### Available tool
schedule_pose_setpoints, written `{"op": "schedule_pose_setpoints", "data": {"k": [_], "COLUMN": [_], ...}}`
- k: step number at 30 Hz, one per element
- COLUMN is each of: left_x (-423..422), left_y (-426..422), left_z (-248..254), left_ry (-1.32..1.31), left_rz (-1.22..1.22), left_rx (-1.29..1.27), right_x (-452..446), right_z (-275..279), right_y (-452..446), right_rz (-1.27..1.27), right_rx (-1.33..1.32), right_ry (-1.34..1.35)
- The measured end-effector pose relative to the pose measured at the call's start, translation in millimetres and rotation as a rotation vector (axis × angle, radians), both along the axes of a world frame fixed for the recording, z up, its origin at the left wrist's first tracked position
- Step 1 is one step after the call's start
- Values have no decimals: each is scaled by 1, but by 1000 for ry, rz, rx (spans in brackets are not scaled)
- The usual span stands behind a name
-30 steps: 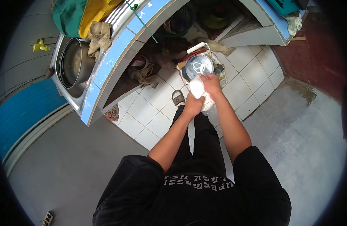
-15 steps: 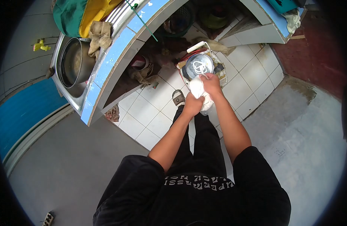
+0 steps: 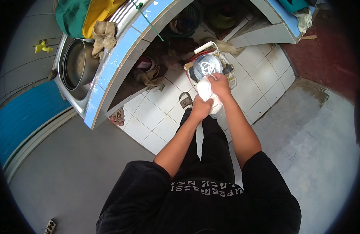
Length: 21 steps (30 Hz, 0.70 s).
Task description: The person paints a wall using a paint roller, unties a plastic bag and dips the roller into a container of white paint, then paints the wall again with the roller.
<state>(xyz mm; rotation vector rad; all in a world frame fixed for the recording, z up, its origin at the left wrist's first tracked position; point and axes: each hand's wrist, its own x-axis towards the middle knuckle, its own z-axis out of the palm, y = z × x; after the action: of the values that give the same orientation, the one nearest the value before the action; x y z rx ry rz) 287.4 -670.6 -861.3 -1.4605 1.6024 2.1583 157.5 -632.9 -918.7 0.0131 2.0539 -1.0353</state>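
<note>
Both hands are closed around one soft white bag [image 3: 204, 89]; the left hand [image 3: 201, 108] grips it at the near left, the right hand [image 3: 219, 84] pinches its far end. The bag is held at the near rim of a round metal can [image 3: 197, 72]; a white strand [image 3: 208, 68] lies in loose loops over the can's mouth, its near end reaching the right hand's fingers. Just beyond the can is a roller [image 3: 203, 47] with a pale sleeve and a wire frame; the can is low over white floor tiles [image 3: 150, 102], with a sandal [image 3: 185, 100] on the foot to its near left. Farther left, a blue-edged desk [image 3: 124, 52] carries a metal sink [image 3: 84, 102] — a dark pot [image 3: 79, 64] sits in it, tilted, and a brown cloth [image 3: 103, 36] lies beside the pot.
</note>
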Motion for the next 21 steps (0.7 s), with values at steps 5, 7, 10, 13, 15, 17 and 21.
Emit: {"op": "schedule_pose_setpoints", "data": {"k": [5,7,10,13,15,17,21], "left_x": [5,9,-5,-24,-22,-7,8], "left_y": [22,33,13,0,2,17,31], "left_z": [3,-12,3,14,19,14,-7], "left_ry": [32,28,-24,35,39,-30,40], "left_rz": [29,69,-43,38,79,50,120], "left_rx": [26,46,24,24,77,53,67], "right_x": [4,6,0,-22,-28,-7,2], "right_z": [-8,-10,-34,-4,12,-17,0], "right_y": [18,23,24,6,-1,17,18], "right_rz": [143,134,78,23,72,172,192], "right_rx": [125,131,115,-1,21,117,164], "right_ry": [45,58,98,71,-29,19,1]}}
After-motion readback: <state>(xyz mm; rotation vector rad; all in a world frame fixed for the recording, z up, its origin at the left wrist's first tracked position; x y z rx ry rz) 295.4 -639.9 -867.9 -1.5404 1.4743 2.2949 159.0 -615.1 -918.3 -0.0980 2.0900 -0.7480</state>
